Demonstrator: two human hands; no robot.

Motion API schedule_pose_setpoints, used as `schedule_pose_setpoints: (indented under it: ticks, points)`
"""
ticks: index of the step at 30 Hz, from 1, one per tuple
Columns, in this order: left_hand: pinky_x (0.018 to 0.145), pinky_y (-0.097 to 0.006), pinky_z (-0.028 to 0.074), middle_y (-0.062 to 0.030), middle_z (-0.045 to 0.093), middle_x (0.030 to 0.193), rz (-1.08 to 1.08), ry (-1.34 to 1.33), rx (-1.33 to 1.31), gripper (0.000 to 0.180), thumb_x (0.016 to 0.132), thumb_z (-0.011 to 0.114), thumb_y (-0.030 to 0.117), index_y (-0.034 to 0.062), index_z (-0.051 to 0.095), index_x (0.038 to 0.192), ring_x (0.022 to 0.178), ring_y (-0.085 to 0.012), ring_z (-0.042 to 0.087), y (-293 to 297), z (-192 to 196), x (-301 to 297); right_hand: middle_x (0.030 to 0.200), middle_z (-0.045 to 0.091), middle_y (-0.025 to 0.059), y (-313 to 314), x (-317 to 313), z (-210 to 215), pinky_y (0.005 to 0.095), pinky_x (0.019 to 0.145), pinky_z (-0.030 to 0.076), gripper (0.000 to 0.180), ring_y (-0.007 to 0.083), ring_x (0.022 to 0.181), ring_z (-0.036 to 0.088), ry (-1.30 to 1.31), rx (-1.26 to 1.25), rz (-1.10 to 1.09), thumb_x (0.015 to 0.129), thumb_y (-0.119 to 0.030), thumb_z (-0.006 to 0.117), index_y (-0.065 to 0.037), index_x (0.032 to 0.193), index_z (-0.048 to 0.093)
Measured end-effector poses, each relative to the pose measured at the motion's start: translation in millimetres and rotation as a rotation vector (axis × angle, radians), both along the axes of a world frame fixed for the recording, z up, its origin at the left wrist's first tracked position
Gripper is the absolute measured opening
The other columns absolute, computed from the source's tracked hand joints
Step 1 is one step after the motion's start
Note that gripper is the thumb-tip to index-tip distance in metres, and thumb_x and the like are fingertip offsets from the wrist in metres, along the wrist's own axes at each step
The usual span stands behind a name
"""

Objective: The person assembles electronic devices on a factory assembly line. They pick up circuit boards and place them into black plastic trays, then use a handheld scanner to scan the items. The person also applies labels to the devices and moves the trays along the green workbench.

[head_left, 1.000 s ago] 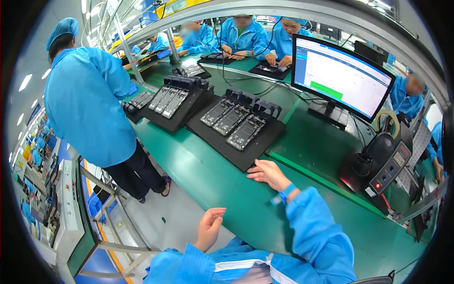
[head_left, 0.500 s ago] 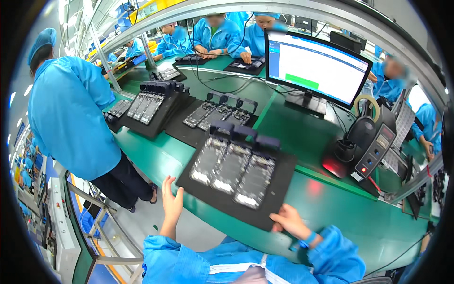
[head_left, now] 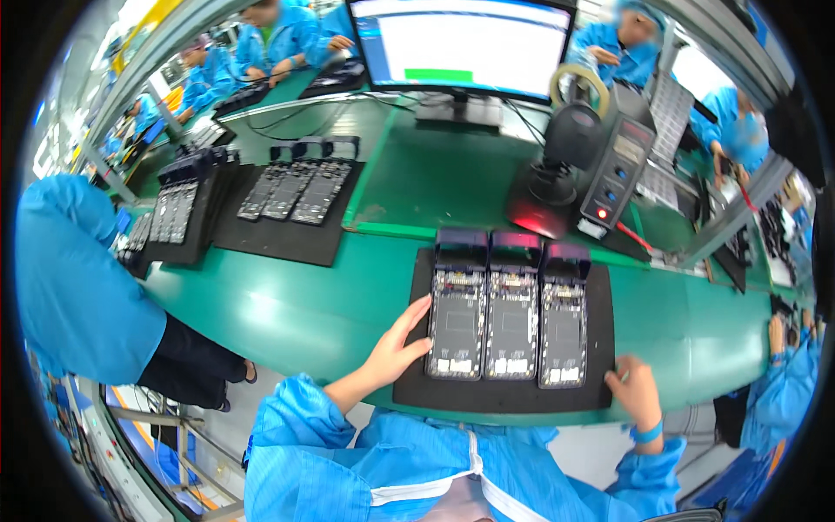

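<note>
Three opened phone bodies with bare circuit boards stand side by side on a black mat (head_left: 504, 398) at the front of the bench: a left phone body (head_left: 457, 326), a middle phone body (head_left: 511, 326) and a right phone body (head_left: 564, 335). A dark upright holder (head_left: 462, 248) rises at the far end of each. My left hand (head_left: 393, 357) is open, its fingers and thumb spread against the left side of the left phone body. With curled fingers, my right hand (head_left: 637, 390) pinches the mat's right edge; some fingertips are hidden.
Another black mat (head_left: 317, 252) with three phone bodies lies back left, beside further loaded mats (head_left: 187, 248). A monitor (head_left: 461, 43), scanner on a stand (head_left: 570, 148) and control box (head_left: 619, 174) stand behind. A co-worker (head_left: 83, 278) is close on the left.
The mat with three phone bodies has gone from tilted to lying squarely before me. My left hand has come against the left phone body. The view has swung right.
</note>
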State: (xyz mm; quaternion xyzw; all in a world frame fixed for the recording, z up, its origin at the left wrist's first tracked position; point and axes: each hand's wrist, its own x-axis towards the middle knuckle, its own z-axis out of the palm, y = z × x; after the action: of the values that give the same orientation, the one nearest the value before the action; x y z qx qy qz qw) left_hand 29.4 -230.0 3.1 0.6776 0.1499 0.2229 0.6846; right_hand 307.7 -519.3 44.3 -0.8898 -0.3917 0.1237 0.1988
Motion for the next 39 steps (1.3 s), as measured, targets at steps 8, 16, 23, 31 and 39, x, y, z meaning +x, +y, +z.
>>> schedule_pose_setpoints:
  ticks: [8, 16, 23, 31, 39]
  points:
    - [0.104, -0.038, 0.015, -0.0148, 0.03, 0.136, 0.084, 0.194, 0.239, 0.065, 0.075, 0.056, 0.006, 0.002, 0.026, 0.131, 0.129, -0.0289, 0.021, -7.9, 2.0, 33.2, 0.112, 0.043, 0.017, 59.8, 29.0, -5.6, 0.0405, 0.087, 0.037, 0.043, 0.036, 0.1, 0.043, -0.11, 0.22, -0.04, 0.076, -0.022, 0.06, -0.002, 0.112, 0.047]
    - [0.104, -0.043, 0.01, -0.0131, 0.034, 0.134, 0.123, 0.254, 0.434, 0.066, 0.07, 0.059, 0.009, 0.0032, 0.03, 0.13, 0.129, -0.0334, 0.018, -10.5, 1.1, 25.9, 0.116, 0.042, 0.0183, 89.3, 21.1, -20.1, 0.0422, 0.09, 0.034, 0.034, 0.0376, 0.107, 0.038, -0.001, 0.336, -0.206, 0.075, -0.023, 0.061, -0.007, 0.104, 0.056]
    - [0.105, -0.041, 0.007, -0.013, 0.038, 0.132, 0.148, 0.148, 0.243, 0.064, 0.071, 0.056, 0.007, 0.0026, 0.031, 0.13, 0.13, -0.0306, 0.017, 4.3, -5.6, 17.3, 0.108, 0.05, 0.0165, 92.7, 25.6, -11.3, 0.0365, 0.088, 0.037, 0.036, 0.0336, 0.1, 0.048, 0.132, 0.471, -0.1, 0.074, -0.016, 0.059, -0.004, 0.107, 0.053]
    - [0.101, -0.037, 0.024, -0.0163, 0.033, 0.132, 0.243, 0.228, 0.761, 0.057, 0.07, 0.055, 0.005, 0.0027, 0.037, 0.124, 0.123, -0.0295, 0.032, 20.7, 62.4, 42.4, 0.109, 0.05, 0.0131, 111.2, 27.8, 41.8, 0.0388, 0.087, 0.037, 0.039, 0.0322, 0.101, 0.047, -0.121, 0.22, 0.148, 0.072, -0.019, 0.06, -0.008, 0.109, 0.052]
    - [0.074, -0.038, 0.039, -0.0111, 0.052, 0.089, 0.256, 0.289, 1.426, 0.051, 0.069, 0.064, 0.033, 0.0034, 0.05, 0.108, 0.081, -0.0279, 0.05, 52.4, 50.1, 160.1, 0.096, 0.047, 0.007, 206.6, 19.7, 21.7, 0.0394, 0.076, 0.038, 0.051, 0.0267, 0.089, 0.044, -0.503, 0.286, 0.376, 0.066, -0.034, 0.066, -0.011, 0.109, 0.051]
